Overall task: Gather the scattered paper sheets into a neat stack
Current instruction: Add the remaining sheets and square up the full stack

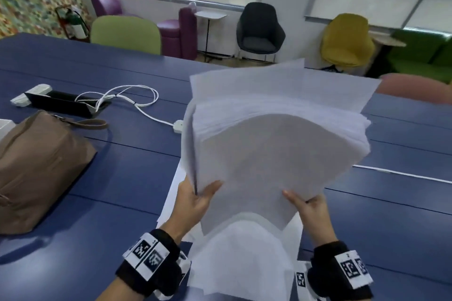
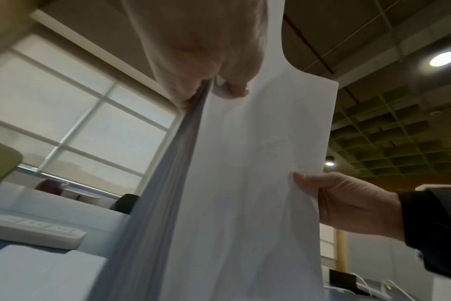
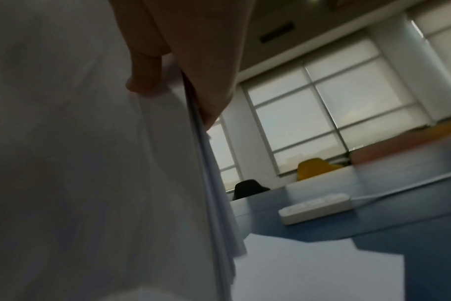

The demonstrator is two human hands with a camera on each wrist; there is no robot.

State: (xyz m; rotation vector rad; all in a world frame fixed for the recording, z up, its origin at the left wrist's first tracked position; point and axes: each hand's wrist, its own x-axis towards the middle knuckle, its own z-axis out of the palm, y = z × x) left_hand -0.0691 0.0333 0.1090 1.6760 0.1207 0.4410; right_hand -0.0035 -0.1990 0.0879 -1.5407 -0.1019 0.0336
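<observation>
Spanning the head view: a thick paper stack [image 1: 276, 134] raised off the blue table [image 1: 122, 159], its near corners taken by the left hand [image 1: 195, 199] and right hand [image 1: 307, 205], thumbs on top, fingers underneath — probably so the edges can be squared. Top sheets fan out unevenly at the far end; more loose sheets [image 1: 244, 259] lie flat on the table beneath the wrists. Also entered: brown bag [image 1: 36, 166], white cable [image 1: 137, 98].

Left wrist view: left hand [image 2: 206, 67] pinching the stack's edge [image 2: 168, 183], thumb against fingers; right hand [image 2: 348, 203] clamped on the opposite side, thumb on the front sheet. Power strip [image 2: 34, 232] on the table.

Right wrist view (dim, blurred): right hand [image 3: 183, 67] closed over the stack [image 3: 90, 183], sheet edges slightly splayed — not yet neat.
</observation>
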